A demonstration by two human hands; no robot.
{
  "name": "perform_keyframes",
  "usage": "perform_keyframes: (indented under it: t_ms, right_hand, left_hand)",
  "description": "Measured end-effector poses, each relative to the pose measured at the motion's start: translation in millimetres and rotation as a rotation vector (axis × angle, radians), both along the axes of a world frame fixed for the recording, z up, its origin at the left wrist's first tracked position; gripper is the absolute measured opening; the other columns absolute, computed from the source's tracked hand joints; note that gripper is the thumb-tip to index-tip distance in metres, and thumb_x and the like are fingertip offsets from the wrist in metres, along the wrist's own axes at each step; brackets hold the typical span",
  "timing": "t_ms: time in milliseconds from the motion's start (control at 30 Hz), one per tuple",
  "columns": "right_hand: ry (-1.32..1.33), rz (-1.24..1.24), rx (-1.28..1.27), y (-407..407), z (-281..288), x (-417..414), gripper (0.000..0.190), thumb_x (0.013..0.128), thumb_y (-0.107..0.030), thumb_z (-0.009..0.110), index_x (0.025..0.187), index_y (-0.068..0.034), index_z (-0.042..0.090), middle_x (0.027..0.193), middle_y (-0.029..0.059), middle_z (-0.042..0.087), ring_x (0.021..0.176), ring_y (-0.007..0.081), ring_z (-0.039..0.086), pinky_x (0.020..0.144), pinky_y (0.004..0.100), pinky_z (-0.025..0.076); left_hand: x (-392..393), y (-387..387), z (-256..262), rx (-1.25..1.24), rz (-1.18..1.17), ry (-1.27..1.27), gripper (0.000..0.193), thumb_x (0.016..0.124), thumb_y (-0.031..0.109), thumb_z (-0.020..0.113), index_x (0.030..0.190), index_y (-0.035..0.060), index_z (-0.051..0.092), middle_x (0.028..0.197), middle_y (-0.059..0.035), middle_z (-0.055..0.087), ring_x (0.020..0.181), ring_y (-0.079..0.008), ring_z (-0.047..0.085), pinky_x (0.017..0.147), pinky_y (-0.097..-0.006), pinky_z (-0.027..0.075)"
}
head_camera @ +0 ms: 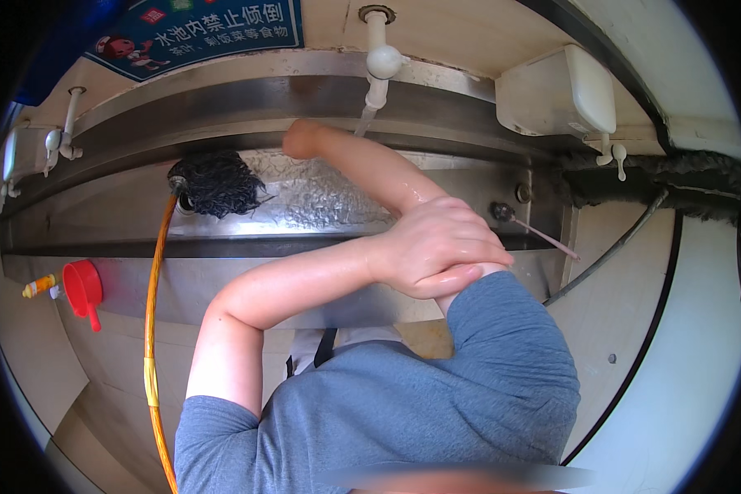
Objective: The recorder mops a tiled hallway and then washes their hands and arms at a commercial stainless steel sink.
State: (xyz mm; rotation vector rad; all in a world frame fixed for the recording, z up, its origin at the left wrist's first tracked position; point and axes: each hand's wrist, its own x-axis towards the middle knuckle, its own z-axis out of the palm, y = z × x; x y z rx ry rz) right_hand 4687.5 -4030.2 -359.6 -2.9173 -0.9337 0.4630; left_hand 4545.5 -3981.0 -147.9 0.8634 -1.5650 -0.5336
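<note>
My left hand point(441, 247) is wrapped around my right arm point(383, 167) near the elbow, just below the grey short sleeve point(500, 321). Both forearms look wet. Above the far side of a stainless steel trough sink point(117, 210), my right hand point(302, 139) is bent down at the end of the forearm, its fingers hidden. From a white wall tap point(376, 92), a stream of water point(364, 122) runs down and passes behind my right forearm. Rippling water covers the middle of the sink floor.
A dark mop head point(219, 185) lies in the sink, its orange handle point(153, 309) leaning over the front edge. Left are a red dipper point(83, 287) and a yellow bottle point(39, 286). Right are a small brush point(503, 212), a white dispenser point(556, 92) and a black fringed mop point(630, 179).
</note>
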Motion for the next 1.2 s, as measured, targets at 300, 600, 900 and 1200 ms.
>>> perform_keyframes:
  t_ms: [300,600,900,1200]
  right_hand:
    - [0.183,-0.203,0.051,-1,14,-1,0.020,0.073,-0.016,0.051,0.076,-0.005,0.066,0.083,0.0125,0.064,0.078,0.0291,0.062,0.067,0.0403,0.050]
    - [0.093,-0.128,0.122,36,7,5,0.025,0.077,-0.028,0.053,0.076,-0.007,0.066,0.077,0.0130,0.063,0.072,0.0312,0.061,0.065,0.0398,0.049]
    - [1.334,-0.904,1.092,-14,10,25,0.042,0.092,-0.034,0.040,0.104,0.004,0.052,0.104,0.0175,0.057,0.091,0.0244,0.059,0.078,0.0369,0.050]
    - [1.445,-0.889,1.000,-23,20,42,0.044,0.092,-0.036,0.040,0.111,0.002,0.050,0.110,0.0159,0.056,0.104,0.0256,0.054,0.085,0.0358,0.046]
  left_hand:
    - [135,-10,-130,0.564,0.715,-0.259,0.040,0.078,0.034,0.042,0.089,0.0014,0.063,0.091,-0.0170,0.061,0.084,-0.0341,0.058,0.076,-0.0420,0.043]
    - [63,-32,-30,0.924,-0.260,-0.716,0.035,0.078,0.031,0.043,0.091,0.0074,0.065,0.098,-0.0173,0.061,0.091,-0.0327,0.057,0.081,-0.0433,0.041]
    - [-33,36,-102,0.354,1.130,0.104,0.053,0.090,0.035,0.038,0.133,0.0039,0.030,0.134,-0.0169,0.035,0.121,-0.0335,0.034,0.103,-0.0415,0.022]
    - [-49,38,-43,0.529,0.150,2.096,0.066,0.084,0.056,0.042,0.128,0.0079,0.035,0.125,-0.0090,0.046,0.113,-0.0208,0.044,0.097,-0.0364,0.035]
